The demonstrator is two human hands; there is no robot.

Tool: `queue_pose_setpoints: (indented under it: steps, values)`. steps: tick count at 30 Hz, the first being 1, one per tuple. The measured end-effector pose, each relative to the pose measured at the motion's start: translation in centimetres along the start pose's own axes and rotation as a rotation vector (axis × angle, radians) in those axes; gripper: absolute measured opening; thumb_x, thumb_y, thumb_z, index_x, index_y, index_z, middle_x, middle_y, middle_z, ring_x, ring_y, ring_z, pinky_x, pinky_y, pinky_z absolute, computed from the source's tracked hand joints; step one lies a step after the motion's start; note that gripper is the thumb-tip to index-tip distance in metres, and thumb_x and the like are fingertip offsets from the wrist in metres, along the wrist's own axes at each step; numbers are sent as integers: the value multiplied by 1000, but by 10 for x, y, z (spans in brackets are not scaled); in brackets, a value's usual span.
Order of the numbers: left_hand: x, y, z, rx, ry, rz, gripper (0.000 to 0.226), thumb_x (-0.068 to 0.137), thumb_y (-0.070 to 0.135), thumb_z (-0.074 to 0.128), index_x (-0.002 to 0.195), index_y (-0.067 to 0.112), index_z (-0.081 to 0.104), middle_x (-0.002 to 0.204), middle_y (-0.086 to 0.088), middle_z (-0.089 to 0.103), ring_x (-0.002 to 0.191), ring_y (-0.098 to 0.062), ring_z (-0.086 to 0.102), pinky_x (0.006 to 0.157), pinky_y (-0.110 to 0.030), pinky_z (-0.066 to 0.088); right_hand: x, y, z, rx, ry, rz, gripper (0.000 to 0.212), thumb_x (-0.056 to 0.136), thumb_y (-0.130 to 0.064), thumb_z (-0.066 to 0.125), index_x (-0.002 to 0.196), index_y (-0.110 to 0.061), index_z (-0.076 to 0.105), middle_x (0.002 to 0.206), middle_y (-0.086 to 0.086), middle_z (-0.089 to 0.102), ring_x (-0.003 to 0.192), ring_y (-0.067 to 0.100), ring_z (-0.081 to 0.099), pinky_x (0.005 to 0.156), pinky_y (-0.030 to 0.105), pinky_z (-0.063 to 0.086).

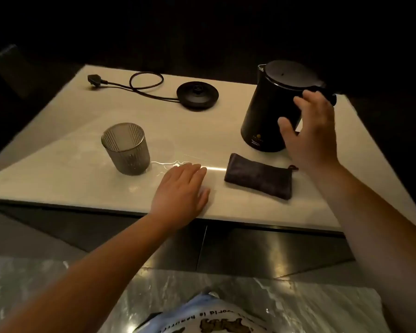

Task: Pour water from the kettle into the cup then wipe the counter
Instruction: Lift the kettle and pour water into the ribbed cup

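Observation:
A black kettle (271, 102) stands upright at the right of the pale counter (82, 179), lid closed. My right hand (310, 131) hovers open just in front of its handle side, fingers spread, not gripping it. A ribbed grey glass cup (126, 149) stands at the left front. A folded dark cloth (259, 179) lies between cup and kettle, near the front edge. My left hand (180, 193) rests flat on the counter between cup and cloth, holding nothing. Thin streaks of water (171, 164) glint just right of the cup.
The kettle's round black base (197, 94) sits at the back centre, its cord (144, 84) looped toward a plug (95, 80) at the back left. Below the counter's front edge are dark cabinet fronts (262, 251) and a glossy marble floor (34, 284).

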State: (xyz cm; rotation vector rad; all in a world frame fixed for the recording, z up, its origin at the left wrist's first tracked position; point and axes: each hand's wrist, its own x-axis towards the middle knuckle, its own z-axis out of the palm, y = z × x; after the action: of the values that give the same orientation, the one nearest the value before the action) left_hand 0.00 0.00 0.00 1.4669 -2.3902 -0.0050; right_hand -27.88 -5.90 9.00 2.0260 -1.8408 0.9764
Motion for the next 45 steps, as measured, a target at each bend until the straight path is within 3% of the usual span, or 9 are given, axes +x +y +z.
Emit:
queue_pose_setpoints:
  steps: [4,8,12,15,28,34,38,42,45]
  values:
    - [2,-3,3,9,-9,-5,43,91,40,46,120,10,60,119,-13,63,110,-31,57,96,-43,44,33,29,-3,6,76,140,59,92,-47,47,138,-10,41,148,14,34,138,29,30,110,43,35]
    - [3,-2,4,15,-30,-7,42,92,41,44,115,12,63,118,-11,64,107,-29,58,95,-43,45,49,46,-2,230,-32,323,75,86,-56,55,143,-14,32,147,10,36,134,24,38,104,34,39]
    - [5,-3,5,9,-24,-2,40,91,39,46,113,11,65,117,-10,64,107,-29,58,95,-41,45,54,61,2,530,-62,468,76,72,-70,62,121,-14,49,109,5,60,98,17,60,85,29,52]
    - [5,-3,6,-2,-18,4,39,91,38,48,112,11,65,117,-10,64,107,-28,57,94,-39,45,54,69,4,739,-71,531,59,63,-74,65,87,-22,55,77,-3,55,71,12,57,69,22,53]
    - [4,-6,6,-95,5,2,35,91,36,50,113,13,65,118,-8,62,110,-25,56,93,-37,46,72,35,1,1064,-18,452,32,79,-52,69,80,-24,54,65,-4,44,57,8,44,66,28,46]
    - [-5,-10,-10,-128,163,-9,32,90,32,53,110,12,67,115,-7,65,105,-25,58,88,-36,45,83,-7,9,1111,-117,344,36,73,-58,69,79,-25,55,66,-4,46,57,7,44,60,24,45]
    - [-19,-25,-29,-232,311,-172,28,91,32,52,103,12,68,103,-4,67,94,-20,59,83,-30,44,84,-30,17,1129,-178,310,40,69,-61,69,80,-26,56,64,-8,46,57,6,46,60,22,46]
    - [-42,-52,-51,-309,389,-522,26,89,43,54,85,18,58,82,3,56,73,-11,51,65,-29,44,89,-49,23,1132,-234,254,38,70,-60,71,82,-27,58,63,-10,50,57,6,48,60,22,47]
    - [-48,-71,-59,-349,495,-758,31,82,42,67,93,20,48,89,3,51,75,-8,47,67,-28,43,94,-62,26,1109,-288,197,36,72,-58,70,86,-27,59,69,-5,51,58,6,49,59,21,47]
